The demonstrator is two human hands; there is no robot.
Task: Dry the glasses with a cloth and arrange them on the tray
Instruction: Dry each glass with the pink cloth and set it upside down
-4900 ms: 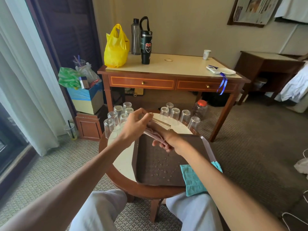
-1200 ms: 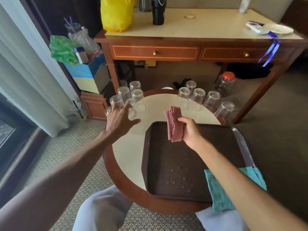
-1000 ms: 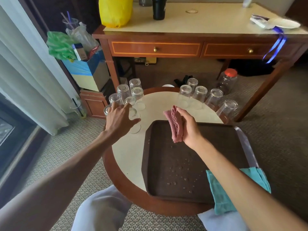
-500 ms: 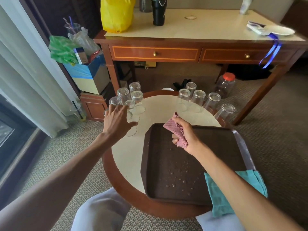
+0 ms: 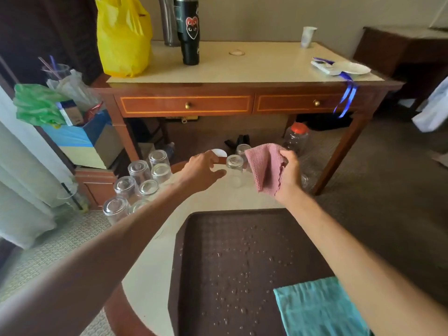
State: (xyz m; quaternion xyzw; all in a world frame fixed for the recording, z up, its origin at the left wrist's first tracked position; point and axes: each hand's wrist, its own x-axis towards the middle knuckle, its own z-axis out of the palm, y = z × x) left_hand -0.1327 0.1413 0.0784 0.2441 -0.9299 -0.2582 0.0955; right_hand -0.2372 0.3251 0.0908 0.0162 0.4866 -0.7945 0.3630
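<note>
A brown tray point(image 5: 242, 263) flecked with water drops lies on the round table point(image 5: 148, 275) in front of me. Several clear glasses point(image 5: 140, 175) stand upside down at the table's far left, and more stand at the far edge, partly hidden by my hands. My left hand point(image 5: 202, 172) reaches over the table with fingers spread and holds nothing, just left of an upturned glass point(image 5: 234, 169). My right hand point(image 5: 289, 173) grips a pink cloth point(image 5: 265, 167), held up right of that glass.
A teal cloth point(image 5: 320, 309) lies over the tray's near right corner. Beyond the round table stands a wooden desk point(image 5: 242, 103) bearing a yellow bag point(image 5: 123, 37) and a black bottle point(image 5: 190, 30). A red-lidded jar point(image 5: 297, 139) sits on the floor.
My left hand has left the left cluster of glasses and moved right toward a glass at the far edge. My right hand has lifted the pink cloth off the tray's corner.
</note>
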